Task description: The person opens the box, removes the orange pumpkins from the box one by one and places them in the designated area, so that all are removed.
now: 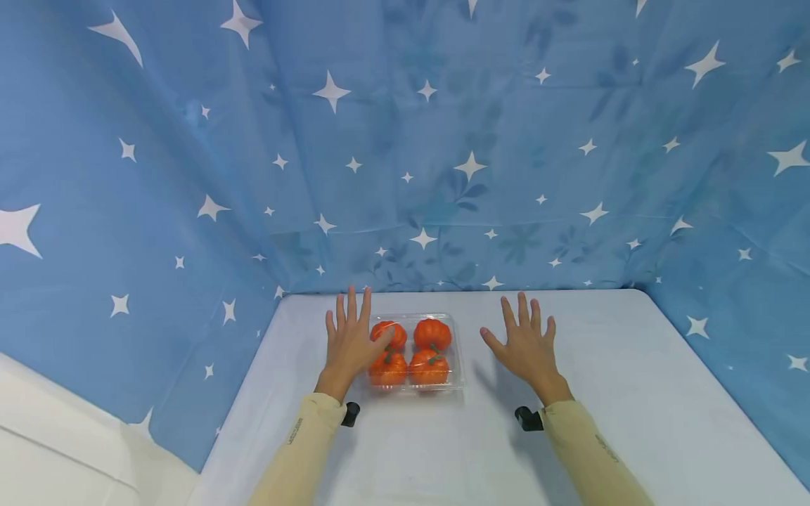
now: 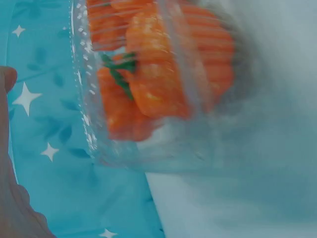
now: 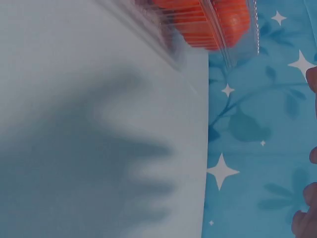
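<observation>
A clear plastic clamshell box [image 1: 459, 365] sits on the white table with several small orange pumpkins [image 1: 433, 336] inside. Green stems show on some of them, and in the left wrist view one pumpkin [image 2: 153, 64] appears through the ribbed plastic. My left hand [image 1: 350, 343] is spread over the box's left side, its thumb overlapping a pumpkin in the head view; whether it touches the lid I cannot tell. To the right of the box, apart from it, my right hand [image 1: 526, 350] has its fingers spread and holds nothing. Its shadow falls on the table.
The white table [image 1: 633, 393] ends at a blue curtain [image 1: 405, 140] with white stars, which hangs behind it and along both sides. A dark wrist camera [image 1: 529, 419] sticks out beside each yellow sleeve [image 1: 585, 450]. White furniture or wall stands at lower left.
</observation>
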{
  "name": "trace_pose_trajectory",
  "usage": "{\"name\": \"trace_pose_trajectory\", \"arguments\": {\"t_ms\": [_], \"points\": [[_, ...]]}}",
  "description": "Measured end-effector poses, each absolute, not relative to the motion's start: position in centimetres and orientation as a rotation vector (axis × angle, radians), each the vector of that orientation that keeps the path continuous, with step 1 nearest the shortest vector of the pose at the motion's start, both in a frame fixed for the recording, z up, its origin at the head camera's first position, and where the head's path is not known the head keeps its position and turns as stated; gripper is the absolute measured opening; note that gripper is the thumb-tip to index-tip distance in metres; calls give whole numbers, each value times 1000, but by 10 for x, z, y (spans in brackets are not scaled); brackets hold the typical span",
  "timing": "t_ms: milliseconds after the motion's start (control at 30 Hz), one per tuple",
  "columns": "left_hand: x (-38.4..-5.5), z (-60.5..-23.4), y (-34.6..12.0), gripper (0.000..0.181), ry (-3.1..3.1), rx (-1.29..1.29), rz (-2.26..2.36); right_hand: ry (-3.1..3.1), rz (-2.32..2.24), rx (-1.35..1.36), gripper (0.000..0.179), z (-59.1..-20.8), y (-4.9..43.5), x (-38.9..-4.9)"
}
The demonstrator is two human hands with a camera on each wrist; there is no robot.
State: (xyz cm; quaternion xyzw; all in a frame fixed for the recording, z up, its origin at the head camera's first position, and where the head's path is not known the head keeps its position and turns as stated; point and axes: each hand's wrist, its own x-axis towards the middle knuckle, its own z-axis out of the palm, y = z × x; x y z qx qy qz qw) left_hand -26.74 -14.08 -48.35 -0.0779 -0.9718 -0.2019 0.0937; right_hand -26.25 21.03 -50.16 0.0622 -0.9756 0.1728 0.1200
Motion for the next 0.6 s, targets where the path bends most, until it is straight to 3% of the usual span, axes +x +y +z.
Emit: {"name": "trace_pose_trajectory", "arguments": {"t_ms": [600], "points": [[-225, -524, -160, 118, -2866, -258, -1109, -2830, 1067, 447, 89, -520, 185, -241]]}}
